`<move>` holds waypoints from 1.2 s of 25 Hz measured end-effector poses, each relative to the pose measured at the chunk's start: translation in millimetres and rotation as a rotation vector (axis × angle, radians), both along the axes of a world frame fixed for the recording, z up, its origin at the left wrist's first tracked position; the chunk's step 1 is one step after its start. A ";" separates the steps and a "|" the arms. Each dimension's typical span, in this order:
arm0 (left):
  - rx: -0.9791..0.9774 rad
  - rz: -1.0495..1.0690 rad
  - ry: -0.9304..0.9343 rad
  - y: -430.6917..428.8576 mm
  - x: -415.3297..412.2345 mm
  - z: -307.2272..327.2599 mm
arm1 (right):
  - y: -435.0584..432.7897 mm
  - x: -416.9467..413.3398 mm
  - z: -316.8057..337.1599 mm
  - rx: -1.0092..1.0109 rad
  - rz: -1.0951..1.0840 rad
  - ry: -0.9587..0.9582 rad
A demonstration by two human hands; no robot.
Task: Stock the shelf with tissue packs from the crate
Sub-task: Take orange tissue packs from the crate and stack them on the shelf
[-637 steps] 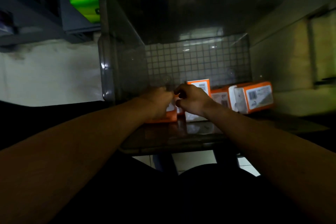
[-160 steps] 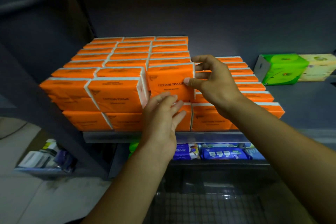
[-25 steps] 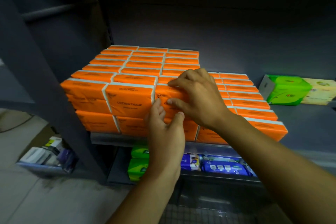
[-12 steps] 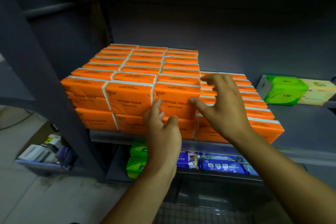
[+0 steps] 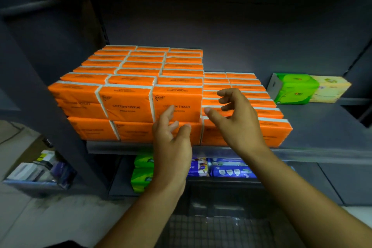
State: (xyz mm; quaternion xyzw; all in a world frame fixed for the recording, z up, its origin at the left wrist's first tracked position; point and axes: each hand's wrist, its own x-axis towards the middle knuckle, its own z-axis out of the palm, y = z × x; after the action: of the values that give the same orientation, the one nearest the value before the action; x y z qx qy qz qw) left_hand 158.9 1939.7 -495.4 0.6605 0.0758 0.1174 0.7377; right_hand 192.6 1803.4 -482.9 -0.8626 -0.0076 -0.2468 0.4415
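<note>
**Front pack seated, both hands empty at the shelf edge**

At the far left, the dark shelf upright [image 5: 60, 106] is seen crossing in front of the orange tissue packs [image 5: 124, 104], which are stacked two high in three columns running back to the rear wall. The packs are set face-out with labels readable, presumably so that the front row is kept flush with the shelf lip [image 5: 302, 155].

The left hand [image 5: 171, 147] is held open and empty, its fingertips at the face of the front upper pack [image 5: 179, 98], likely to square it against its neighbours. Whether real contact is made cannot be told.

The right hand [image 5: 235, 119] is spread wide, nothing held, hovering just beside that pack and above the lower single-layer rows [image 5: 261, 110], where space for more packs remains.

Further right, a green pack [image 5: 296, 88] and a pale yellow pack [image 5: 330, 88] are kept apart. Below, the grid floor of the crate [image 5: 211, 231] is glimpsed; no packs can be made out in it.
</note>
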 end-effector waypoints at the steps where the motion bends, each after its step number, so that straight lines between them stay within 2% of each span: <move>1: 0.019 -0.009 -0.021 -2.0 -1.9 -2.4 | -8.7 -8.7 0.5 0.032 -0.001 -0.025; 5: 0.115 -0.116 -0.076 -16.5 -13.9 -10.8 | -47.9 -52.7 -14.8 0.090 0.021 0.011; 10: 0.249 -0.327 -0.048 -51.7 -38.2 -42.7 | -96.2 -104.5 -70.9 0.024 -0.028 0.258; 15: 0.291 -0.585 0.223 -94.3 -64.5 -94.3 | -143.1 -149.9 -142.7 -0.085 -0.071 0.653; 18: 0.387 -0.691 0.346 -101.8 -79.4 -135.0 | -154.0 -165.2 -184.7 -0.107 -0.053 0.859; 23: 0.591 -0.916 0.497 -95.5 -100.3 -191.2 | -162.1 -196.4 -256.1 -0.255 0.162 1.219; 27: 0.689 -0.989 0.592 -93.9 -101.9 -210.0 | -167.5 -221.3 -301.3 -0.441 0.381 1.358; 30: 0.732 -1.025 0.610 -95.4 -99.4 -216.0 | -169.6 -229.1 -330.4 -0.544 0.467 1.400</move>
State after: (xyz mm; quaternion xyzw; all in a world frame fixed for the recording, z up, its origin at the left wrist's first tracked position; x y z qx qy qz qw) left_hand 59.5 1844.4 -711.4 0.8225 -0.0859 -0.4181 0.3759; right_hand -36.4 1633.8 -813.3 -0.8713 0.0311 0.4639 0.1574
